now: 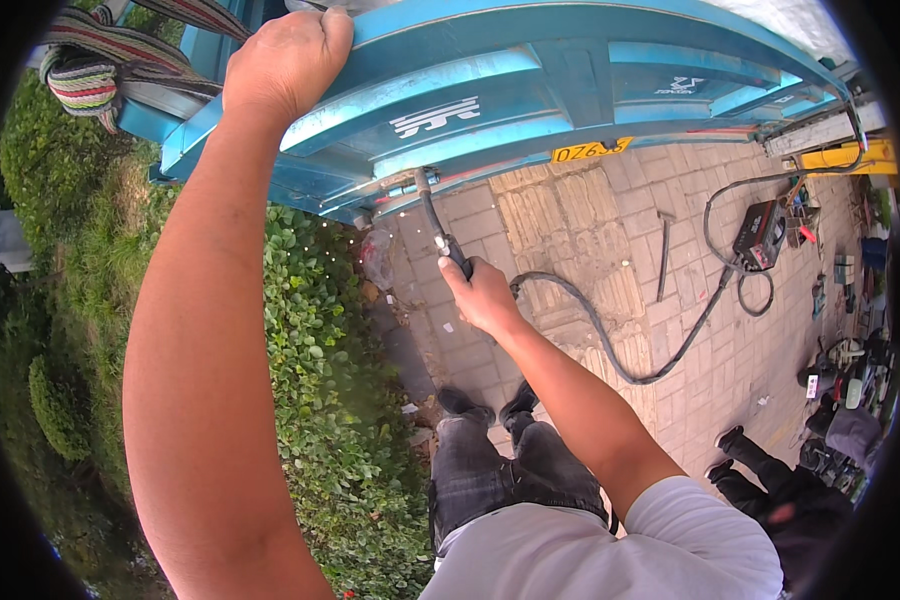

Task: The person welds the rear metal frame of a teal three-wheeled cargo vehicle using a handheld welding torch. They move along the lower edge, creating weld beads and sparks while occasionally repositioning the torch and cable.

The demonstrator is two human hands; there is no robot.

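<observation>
Head view: I look down over both bare arms at the rear of a vehicle parked on paving.
Right fingers: my right hand (485,295) is wrapped tight round the dark handle of a black welding electrode holder (448,248), the fingers curled shut and pressed together, so the rod stays steady at arm's length.
Rod tip: the thin rod runs up from the holder to the underside edge of the blue painted metal vehicle body (530,90); a bright glint sits on the holder, and I cannot tell whether an arc is lit.
Cable: a thick grey welding cable (610,350) loops off the wrist across the tan brick paving (590,230) to a small dark boxy welding machine (760,232), slack enough to leave the hand free.
Left fingers: my left hand (285,60) is clenched over the top rim of the blue body, the fingers folded over the far side, I judge as a brace.
Hidden: the left fingertips are out of sight behind the rim; the joint under the rod is too small to read.
Edges: a striped woven strap (95,70) is cut off at the top left, a green leafy hedge (310,330) fills the left, and another person's dark-trousered legs (770,480) are clipped at the lower right.
</observation>
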